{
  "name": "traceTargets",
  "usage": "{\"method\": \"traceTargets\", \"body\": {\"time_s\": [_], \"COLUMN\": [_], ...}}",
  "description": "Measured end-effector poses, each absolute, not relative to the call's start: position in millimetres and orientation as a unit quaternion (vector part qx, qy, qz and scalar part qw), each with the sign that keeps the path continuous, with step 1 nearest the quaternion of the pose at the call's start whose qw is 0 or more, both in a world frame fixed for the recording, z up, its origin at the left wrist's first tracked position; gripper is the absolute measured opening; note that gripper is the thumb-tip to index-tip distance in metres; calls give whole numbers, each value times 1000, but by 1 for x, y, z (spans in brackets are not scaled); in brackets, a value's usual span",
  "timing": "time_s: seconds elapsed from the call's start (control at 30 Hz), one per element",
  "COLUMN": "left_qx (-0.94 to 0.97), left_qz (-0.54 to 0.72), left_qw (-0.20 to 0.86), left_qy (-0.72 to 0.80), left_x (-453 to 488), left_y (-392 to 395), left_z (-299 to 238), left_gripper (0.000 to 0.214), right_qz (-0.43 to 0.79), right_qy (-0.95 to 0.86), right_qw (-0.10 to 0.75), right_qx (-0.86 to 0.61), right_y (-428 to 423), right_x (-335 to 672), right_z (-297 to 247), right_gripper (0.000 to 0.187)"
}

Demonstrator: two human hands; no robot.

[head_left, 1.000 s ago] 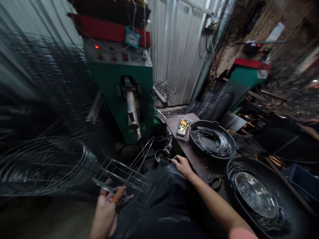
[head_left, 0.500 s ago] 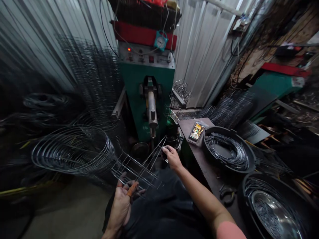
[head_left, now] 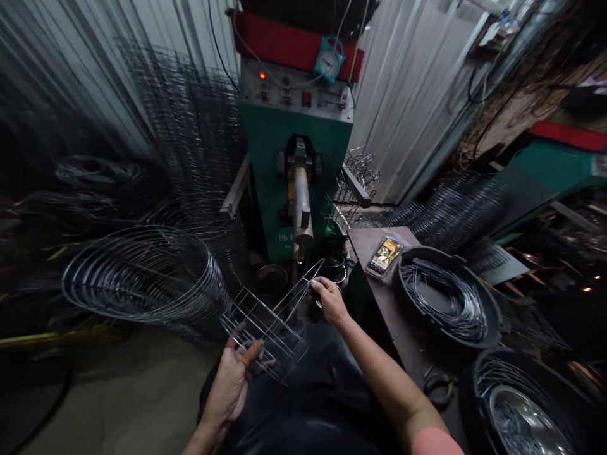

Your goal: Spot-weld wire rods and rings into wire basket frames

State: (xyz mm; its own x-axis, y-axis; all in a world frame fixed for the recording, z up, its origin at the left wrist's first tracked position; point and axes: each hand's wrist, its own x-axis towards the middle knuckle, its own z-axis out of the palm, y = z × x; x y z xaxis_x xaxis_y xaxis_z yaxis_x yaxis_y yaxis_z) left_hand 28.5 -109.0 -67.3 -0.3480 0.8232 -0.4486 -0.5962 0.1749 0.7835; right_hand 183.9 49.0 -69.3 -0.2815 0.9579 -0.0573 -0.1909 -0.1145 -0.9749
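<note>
Over my lap is a wire rack point(head_left: 265, 324) of thin crossed metal rods, tilted, with a pointed bent wire part rising at its far right. My left hand point(head_left: 236, 373) is closed round its near left edge, and orange tape wraps a finger. My right hand point(head_left: 328, 298) pinches the bent wire near its tip. Just beyond that tip stands the metal electrode arm point(head_left: 302, 212) of a green welding machine point(head_left: 256, 136). The rack's far right end sits below the electrode, and I cannot tell whether they touch.
A stack of wire rings point(head_left: 142, 272) stands at left. On the right, a bench point(head_left: 379, 297) holds a phone point(head_left: 385, 255), a black tray point(head_left: 403, 303) of bent wires and pliers point(head_left: 440, 387). Nearer is another tray with a steel bowl point(head_left: 526, 417). Stacked wire grids point(head_left: 190, 120) lean behind.
The view has shifted, so the machine and bench appear farther right. The rack is tilted a little differently in my hands, and both hands keep their hold.
</note>
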Motion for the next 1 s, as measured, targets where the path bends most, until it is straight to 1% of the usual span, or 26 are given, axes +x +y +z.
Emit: {"method": "traceTargets", "body": {"time_s": [0.2,0.8,1.0], "left_qx": [93,71,76], "left_qz": [637,631,635], "left_qw": [567,566,561], "left_qy": [514,525,526], "left_x": [29,30,29], "left_y": [-100,-90,-85], "left_z": [-72,-64,-64], "left_gripper": [73,72,67], "right_qz": [647,649,652], "right_qy": [-455,-438,-416], "right_qw": [451,454,471], "right_qx": [-413,-424,-424], "right_y": [57,62,67], "right_x": [179,170,168], "right_z": [-71,-72,-73], "right_gripper": [20,23,23]}}
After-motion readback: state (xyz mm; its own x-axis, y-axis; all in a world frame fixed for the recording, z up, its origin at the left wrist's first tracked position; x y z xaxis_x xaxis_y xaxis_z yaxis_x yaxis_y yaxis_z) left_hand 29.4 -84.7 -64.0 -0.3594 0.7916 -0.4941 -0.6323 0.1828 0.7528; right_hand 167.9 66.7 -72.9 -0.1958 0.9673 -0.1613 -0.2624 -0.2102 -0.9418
